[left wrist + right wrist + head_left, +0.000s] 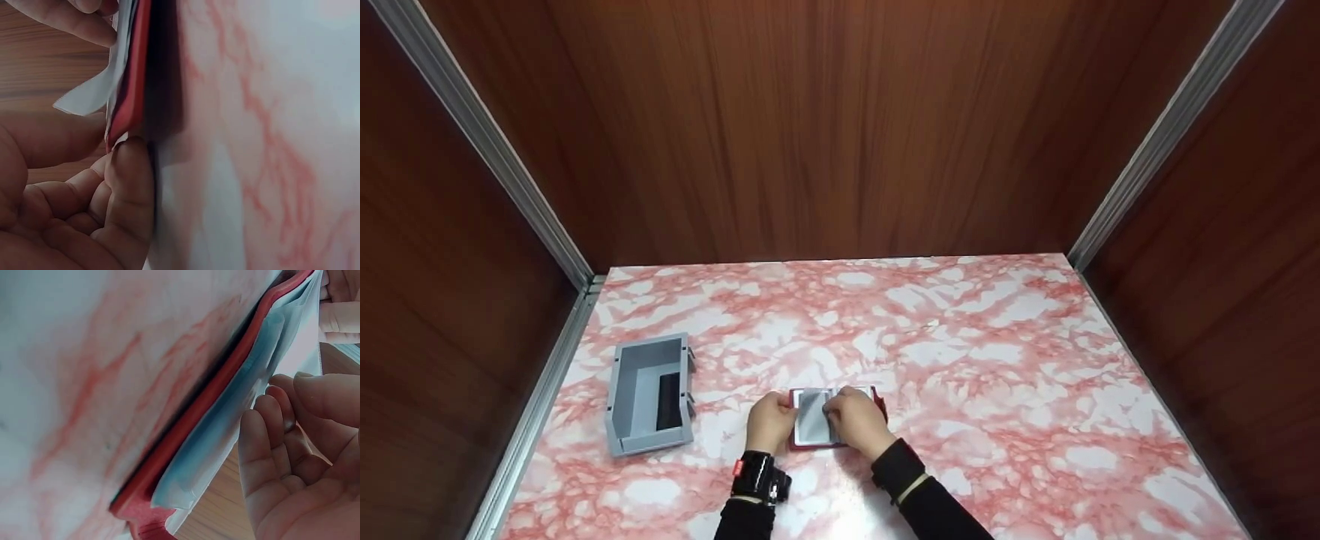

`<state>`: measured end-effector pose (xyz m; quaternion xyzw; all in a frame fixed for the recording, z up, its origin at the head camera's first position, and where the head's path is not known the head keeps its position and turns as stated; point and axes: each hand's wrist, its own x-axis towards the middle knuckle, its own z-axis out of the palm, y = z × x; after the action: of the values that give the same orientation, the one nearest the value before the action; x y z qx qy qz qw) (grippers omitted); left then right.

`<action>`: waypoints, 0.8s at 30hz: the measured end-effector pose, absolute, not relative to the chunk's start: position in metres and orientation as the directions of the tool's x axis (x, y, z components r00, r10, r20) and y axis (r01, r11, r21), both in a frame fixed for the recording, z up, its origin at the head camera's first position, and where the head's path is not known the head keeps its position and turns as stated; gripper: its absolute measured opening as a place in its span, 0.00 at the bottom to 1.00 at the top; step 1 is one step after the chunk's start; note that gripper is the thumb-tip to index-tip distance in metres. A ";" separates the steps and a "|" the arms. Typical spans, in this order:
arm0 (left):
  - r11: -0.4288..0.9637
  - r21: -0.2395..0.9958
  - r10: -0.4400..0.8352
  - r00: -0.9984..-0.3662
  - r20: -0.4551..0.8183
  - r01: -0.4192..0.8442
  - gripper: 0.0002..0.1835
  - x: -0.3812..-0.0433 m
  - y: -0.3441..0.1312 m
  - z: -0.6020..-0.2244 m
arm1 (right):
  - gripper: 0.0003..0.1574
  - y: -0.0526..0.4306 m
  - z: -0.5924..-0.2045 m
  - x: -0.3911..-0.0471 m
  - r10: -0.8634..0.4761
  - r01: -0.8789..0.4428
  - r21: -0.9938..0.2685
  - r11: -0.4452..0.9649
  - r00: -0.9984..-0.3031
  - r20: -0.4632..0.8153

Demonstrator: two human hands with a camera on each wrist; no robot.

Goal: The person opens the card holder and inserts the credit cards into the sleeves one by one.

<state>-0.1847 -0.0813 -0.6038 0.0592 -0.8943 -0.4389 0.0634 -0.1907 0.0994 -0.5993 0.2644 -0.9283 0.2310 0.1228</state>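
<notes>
Head view: we hold a wallet (202, 408) open.
Our left hand (770, 422) pinches its nine-o'clock edge, our right hand (860, 422) a sleeve (813, 417); a bin (651, 444) sits toward nine o'clock.

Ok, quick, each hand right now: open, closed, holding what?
Left hand: closed, gripping the edge of a flat rectangular red-covered holder.
Right hand: closed, apparently pinching a grey translucent plastic sleeve in that holder.

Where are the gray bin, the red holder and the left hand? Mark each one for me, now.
Gray bin (654, 442): head view, on its near rim.
Red holder (194, 413): right wrist view, on the red edge of its cover.
Left hand (769, 421): head view, on the back of the hand.
</notes>
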 end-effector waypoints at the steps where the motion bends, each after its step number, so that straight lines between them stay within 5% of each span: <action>1: 0.610 0.791 -0.164 -0.984 0.073 -0.042 0.06 -0.184 -0.082 -0.604 | 0.06 0.099 -0.599 -0.191 -0.434 -0.546 -0.364 0.754 -0.831 0.348; 12: 0.623 0.783 -0.181 -0.972 0.152 0.007 0.09 -0.182 -0.084 -0.598 | 0.06 0.099 -0.599 -0.191 -0.412 -0.519 -0.373 0.769 -0.849 0.331; 24: 0.642 0.766 -0.161 -0.984 0.081 -0.042 0.07 -0.185 -0.080 -0.606 | 0.06 0.099 -0.600 -0.191 -0.419 -0.523 -0.376 0.765 -0.848 0.325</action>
<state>-0.1855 -0.0800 -0.6065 0.0564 -0.9032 -0.4195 0.0710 -0.1909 0.0994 -0.6000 0.2524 -0.9328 0.2318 0.1116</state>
